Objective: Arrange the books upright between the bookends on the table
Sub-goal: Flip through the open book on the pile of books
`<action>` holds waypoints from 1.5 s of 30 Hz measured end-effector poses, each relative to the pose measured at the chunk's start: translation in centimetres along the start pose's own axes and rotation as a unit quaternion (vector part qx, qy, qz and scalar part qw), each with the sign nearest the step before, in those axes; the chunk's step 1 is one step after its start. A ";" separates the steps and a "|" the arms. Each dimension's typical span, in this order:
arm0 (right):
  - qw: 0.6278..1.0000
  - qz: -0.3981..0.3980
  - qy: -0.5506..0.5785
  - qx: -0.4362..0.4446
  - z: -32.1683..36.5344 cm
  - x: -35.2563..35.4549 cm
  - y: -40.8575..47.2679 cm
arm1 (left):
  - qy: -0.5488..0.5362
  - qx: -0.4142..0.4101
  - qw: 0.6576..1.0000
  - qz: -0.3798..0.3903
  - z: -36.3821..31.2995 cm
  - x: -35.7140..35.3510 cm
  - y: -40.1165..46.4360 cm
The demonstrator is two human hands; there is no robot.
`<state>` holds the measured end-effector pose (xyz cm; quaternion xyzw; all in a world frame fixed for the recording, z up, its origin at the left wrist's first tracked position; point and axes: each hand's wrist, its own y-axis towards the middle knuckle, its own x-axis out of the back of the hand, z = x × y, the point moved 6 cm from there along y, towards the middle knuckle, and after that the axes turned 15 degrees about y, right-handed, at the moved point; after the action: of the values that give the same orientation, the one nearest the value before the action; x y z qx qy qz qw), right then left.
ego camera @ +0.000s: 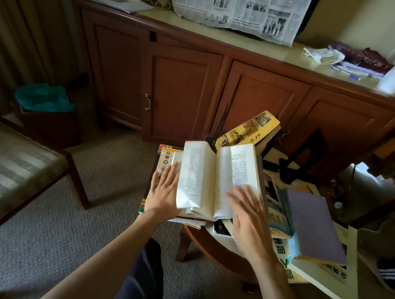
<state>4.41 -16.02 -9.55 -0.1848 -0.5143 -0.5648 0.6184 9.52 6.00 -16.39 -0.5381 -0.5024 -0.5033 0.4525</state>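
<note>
An open book [217,179] lies in front of me on top of a pile at the near left part of the small round surface [207,241], its printed pages facing up. My left hand [164,190] rests flat, fingers [172,172] straight and released, at the book's left edge, partly on the patterned cover of a larger book [162,159] underneath. One leaf stands curled up just beside those fingers. My right hand [248,221] hovers over or touches the right-hand page near its lower corner; its fingers are spread and loose, grasping nothing, and blurred, so I cannot tell whether they press the paper.

Beyond the open book, a yellow book [249,128] with small pictures on its cover leans tilted. To its right a black bookend [304,153] stands upright on the surface, apart from my hands. Right of my right hand, a purple-covered book [312,222] lies flat on top of other books and a large white volume [330,274] with bold characters.

Behind stands a wooden sideboard [200,79] with a newspaper [238,4] draped above it. On the carpet to the left is a bin [46,109] with a teal liner.
</note>
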 end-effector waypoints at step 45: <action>0.987 0.052 -0.120 -0.088 1.3 -1.2 -0.2 | -0.045 0.056 0.996 -0.050 -0.2 0.3 0.1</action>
<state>3.86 -14.45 -10.10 -0.3316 -0.5230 -0.5482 0.5622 9.64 5.80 -16.08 -0.5081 -0.5759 -0.4719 0.4330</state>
